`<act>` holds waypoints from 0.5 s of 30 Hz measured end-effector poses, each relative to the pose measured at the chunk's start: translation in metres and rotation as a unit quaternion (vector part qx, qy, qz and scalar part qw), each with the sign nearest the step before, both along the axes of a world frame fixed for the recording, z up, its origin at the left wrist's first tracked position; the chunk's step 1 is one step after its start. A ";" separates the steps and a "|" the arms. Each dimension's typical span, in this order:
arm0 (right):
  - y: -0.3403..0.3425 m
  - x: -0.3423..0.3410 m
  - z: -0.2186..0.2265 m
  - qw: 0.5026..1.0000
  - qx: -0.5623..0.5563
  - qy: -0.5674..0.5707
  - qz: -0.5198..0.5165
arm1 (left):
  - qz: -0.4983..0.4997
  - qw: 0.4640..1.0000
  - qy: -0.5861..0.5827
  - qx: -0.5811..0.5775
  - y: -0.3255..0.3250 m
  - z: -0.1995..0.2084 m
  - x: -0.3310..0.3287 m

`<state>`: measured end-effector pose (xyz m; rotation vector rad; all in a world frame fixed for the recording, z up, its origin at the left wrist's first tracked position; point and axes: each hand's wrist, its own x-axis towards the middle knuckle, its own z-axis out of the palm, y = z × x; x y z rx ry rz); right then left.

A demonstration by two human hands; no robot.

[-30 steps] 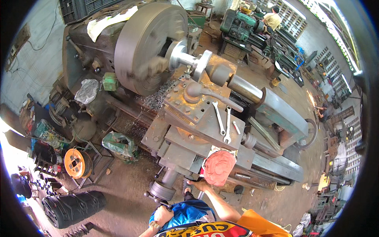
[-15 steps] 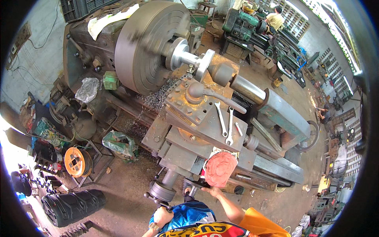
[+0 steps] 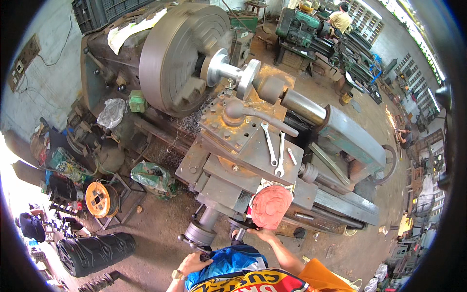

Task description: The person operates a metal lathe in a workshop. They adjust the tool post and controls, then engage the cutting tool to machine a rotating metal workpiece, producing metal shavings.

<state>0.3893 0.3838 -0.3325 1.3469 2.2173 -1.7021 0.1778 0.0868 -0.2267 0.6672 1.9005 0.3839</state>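
My left hand (image 3: 193, 263) is closed at the ball-ended crank handle (image 3: 205, 253) of the carriage handwheel (image 3: 200, 234). My right hand (image 3: 264, 235) reaches to a smaller dark handwheel (image 3: 242, 223); its fingers are mostly hidden, so its grip is unclear. Beside it stands a container topped with a lumpy pink-red mass (image 3: 271, 207). Ahead, a big lathe chuck (image 3: 168, 63), blurred by spinning, carries a shiny stepped metal workpiece (image 3: 228, 71). The tailstock (image 3: 350, 138) supports its other end. The tool post (image 3: 236, 117) has a long lever (image 3: 272, 122).
Two wrenches (image 3: 269, 144) lie on the slide beside a small white stick (image 3: 292, 156). Metal shavings (image 3: 189, 122) gather below the chuck. An orange cable reel (image 3: 98, 199) and a black ribbed case (image 3: 96, 253) stand left. A person (image 3: 340, 20) is by a green lathe (image 3: 297, 28); sparks fly far right.
My left hand has shifted slightly left and its wrist has turned at the crank handle. My right hand stays by the small handwheel. The chuck keeps spinning, and the view has tilted a little.
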 end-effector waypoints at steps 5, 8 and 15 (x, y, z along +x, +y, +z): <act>-0.001 0.002 0.002 0.998 -0.063 -0.013 0.012 | 0.053 0.997 -0.011 0.052 -0.021 0.030 -0.045; -0.006 0.008 -0.001 0.997 -0.064 0.037 -0.005 | 0.125 0.982 0.075 0.120 -0.031 0.048 -0.063; -0.041 0.049 -0.028 0.960 0.086 0.135 -0.231 | 0.341 0.934 0.047 0.094 -0.090 -0.048 -0.065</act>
